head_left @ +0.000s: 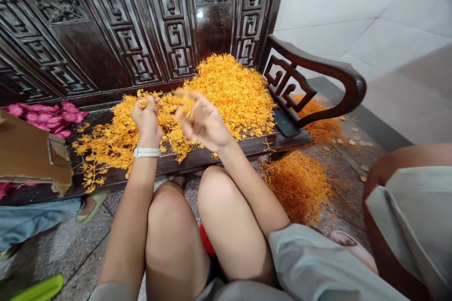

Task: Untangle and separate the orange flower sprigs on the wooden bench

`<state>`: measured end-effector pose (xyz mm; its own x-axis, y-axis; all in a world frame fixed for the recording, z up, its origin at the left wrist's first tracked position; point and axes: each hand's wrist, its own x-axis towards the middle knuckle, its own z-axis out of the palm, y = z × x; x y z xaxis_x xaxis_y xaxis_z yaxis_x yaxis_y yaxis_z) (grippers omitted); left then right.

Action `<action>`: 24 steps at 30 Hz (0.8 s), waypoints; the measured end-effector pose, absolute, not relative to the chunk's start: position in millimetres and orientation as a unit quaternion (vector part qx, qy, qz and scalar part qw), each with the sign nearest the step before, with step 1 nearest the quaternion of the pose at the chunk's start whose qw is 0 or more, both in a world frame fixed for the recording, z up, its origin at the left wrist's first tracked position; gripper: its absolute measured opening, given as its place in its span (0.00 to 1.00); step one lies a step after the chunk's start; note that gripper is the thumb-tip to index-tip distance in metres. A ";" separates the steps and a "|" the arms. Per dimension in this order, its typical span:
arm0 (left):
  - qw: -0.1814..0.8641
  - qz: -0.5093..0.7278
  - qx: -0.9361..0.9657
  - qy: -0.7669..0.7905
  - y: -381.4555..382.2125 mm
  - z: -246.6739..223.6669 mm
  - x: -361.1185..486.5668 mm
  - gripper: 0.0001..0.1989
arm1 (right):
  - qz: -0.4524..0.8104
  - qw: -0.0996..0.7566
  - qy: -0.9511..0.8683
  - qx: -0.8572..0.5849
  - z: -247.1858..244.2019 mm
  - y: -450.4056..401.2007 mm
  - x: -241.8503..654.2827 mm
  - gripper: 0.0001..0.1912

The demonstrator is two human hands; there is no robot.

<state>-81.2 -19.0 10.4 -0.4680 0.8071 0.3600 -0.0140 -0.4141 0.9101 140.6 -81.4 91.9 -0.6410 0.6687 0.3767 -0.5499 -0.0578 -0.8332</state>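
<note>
My left hand (pixel 147 115), with a white band on its wrist, is closed in a pinch on a yellow artificial flower piece (pixel 143 102). My right hand (pixel 204 120) is beside it, blurred by motion, its fingers curled around yellow flower pieces (pixel 188 105). Both hands are over a dark wooden bench seat (pixel 169 165). Loose, branching yellow flower pieces (pixel 113 138) spread under and left of my left hand. Behind my right hand rises a tall heap of small yellow-orange blossoms (pixel 235 89).
Pink artificial flowers (pixel 45 116) and a cardboard box (pixel 31 150) sit at left. A dark phone (pixel 285 122) lies by the armrest (pixel 339 80). Orange stems (pixel 300 183) pile on the floor. Another person's jeans leg (pixel 38 221) shows at left; a brown rounded edge (pixel 379 211) stands at right.
</note>
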 end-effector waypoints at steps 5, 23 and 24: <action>0.184 0.786 0.358 0.468 -29.0 27.8 -59.0 0.22 | 0.825 0.503 -0.177 -0.186 49.4 -41.9 130.4 0.22; 0.115 0.510 0.726 0.446 -53.5 49.1 -33.1 0.10 | 0.469 0.565 -0.605 -0.307 46.1 -44.3 134.2 0.24; 0.128 0.509 0.722 0.451 -53.5 49.2 -32.0 0.11 | 0.458 0.576 -0.606 -0.303 43.4 -42.0 134.4 0.23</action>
<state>-32.0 -53.5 49.2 0.0761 0.7818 0.6189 0.5207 -0.5605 0.6440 134.4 -42.0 43.4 -0.1544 0.8937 0.4212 -0.1599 0.3981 -0.9033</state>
